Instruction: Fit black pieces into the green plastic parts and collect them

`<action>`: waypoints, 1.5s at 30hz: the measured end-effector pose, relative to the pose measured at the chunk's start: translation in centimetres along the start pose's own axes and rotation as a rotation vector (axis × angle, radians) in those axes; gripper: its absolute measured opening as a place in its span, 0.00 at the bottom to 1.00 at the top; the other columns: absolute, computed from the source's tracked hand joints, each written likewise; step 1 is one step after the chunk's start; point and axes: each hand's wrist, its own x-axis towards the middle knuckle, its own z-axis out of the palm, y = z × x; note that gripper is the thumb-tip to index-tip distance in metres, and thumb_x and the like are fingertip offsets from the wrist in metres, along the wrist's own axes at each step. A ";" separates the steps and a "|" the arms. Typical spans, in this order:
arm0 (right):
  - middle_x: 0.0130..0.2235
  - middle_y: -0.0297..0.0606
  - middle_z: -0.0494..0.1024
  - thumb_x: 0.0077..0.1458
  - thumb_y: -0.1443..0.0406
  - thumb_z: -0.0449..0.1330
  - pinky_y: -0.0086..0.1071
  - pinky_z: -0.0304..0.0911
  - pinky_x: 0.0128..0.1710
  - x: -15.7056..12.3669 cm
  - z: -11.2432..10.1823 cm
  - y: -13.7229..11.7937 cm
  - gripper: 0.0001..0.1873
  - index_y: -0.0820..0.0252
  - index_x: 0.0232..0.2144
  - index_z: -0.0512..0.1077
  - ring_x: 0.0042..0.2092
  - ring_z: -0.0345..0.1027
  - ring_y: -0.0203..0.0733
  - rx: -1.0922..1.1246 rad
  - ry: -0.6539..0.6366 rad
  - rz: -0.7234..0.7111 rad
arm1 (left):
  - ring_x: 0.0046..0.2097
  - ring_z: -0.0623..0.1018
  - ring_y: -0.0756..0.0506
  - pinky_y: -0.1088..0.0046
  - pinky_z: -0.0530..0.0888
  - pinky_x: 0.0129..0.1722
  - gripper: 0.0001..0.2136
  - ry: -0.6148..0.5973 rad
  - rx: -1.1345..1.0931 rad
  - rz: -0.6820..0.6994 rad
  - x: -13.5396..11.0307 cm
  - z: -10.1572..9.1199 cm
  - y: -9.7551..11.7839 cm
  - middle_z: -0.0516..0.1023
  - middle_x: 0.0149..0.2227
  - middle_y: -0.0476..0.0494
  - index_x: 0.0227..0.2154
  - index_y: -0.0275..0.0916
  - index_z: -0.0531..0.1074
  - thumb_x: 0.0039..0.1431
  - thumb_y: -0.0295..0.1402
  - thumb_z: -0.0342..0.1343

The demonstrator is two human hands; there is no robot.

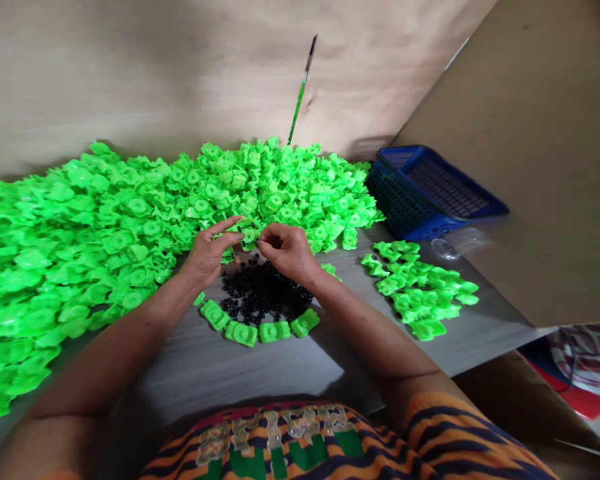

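My left hand (211, 250) pinches a small bright green plastic part (247, 233) between thumb and forefinger. My right hand (286, 250) is closed right beside it, fingertips pinched at the part's right side; what they hold is too small to make out. Both hands hover above a heap of tiny black pieces (263, 293) on the grey table (260, 363). A curved row of green parts (253, 330) rings the near side of the black heap.
A huge pile of green parts (105, 227) covers the left and back of the table. A smaller heap of green parts (420, 287) lies at the right. A blue plastic basket (430, 190) stands at the back right. A green stick (300, 93) leans on the wall.
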 end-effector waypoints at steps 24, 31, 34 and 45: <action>0.21 0.28 0.66 0.50 0.69 0.56 0.28 0.52 0.29 0.1 0.1 0.7 0.05 0.58 0.23 0.67 0.26 0.58 0.33 0.001 -0.009 -0.040 | 0.24 0.74 0.50 0.76 0.68 0.19 0.31 0.001 0.008 0.080 0.2 -0.1 -0.3 0.77 0.25 0.53 0.45 0.35 0.82 0.30 0.31 0.73; 0.21 0.28 0.66 0.50 0.68 0.57 0.29 0.52 0.29 0.1 0.3 1.0 0.06 0.58 0.23 0.66 0.26 0.57 0.33 0.011 -0.011 -0.061 | 0.23 0.71 0.53 0.77 0.68 0.19 0.31 0.015 0.102 0.132 0.3 -0.2 -0.9 0.77 0.26 0.54 0.48 0.37 0.82 0.32 0.30 0.71; 0.21 0.28 0.65 0.50 0.68 0.56 0.29 0.52 0.29 0.0 0.4 1.0 0.06 0.57 0.23 0.66 0.26 0.57 0.33 0.020 -0.007 -0.059 | 0.22 0.69 0.53 0.77 0.67 0.20 0.30 0.039 0.155 0.188 0.2 -0.1 -1.1 0.78 0.26 0.53 0.48 0.36 0.83 0.35 0.32 0.69; 0.23 0.28 0.65 0.50 0.67 0.56 0.30 0.54 0.30 -0.4 0.5 0.8 0.05 0.56 0.24 0.65 0.27 0.58 0.34 0.046 0.024 -0.087 | 0.22 0.67 0.55 0.77 0.68 0.25 0.25 0.084 0.361 0.367 0.1 -0.4 -0.8 0.79 0.27 0.53 0.46 0.39 0.85 0.39 0.32 0.68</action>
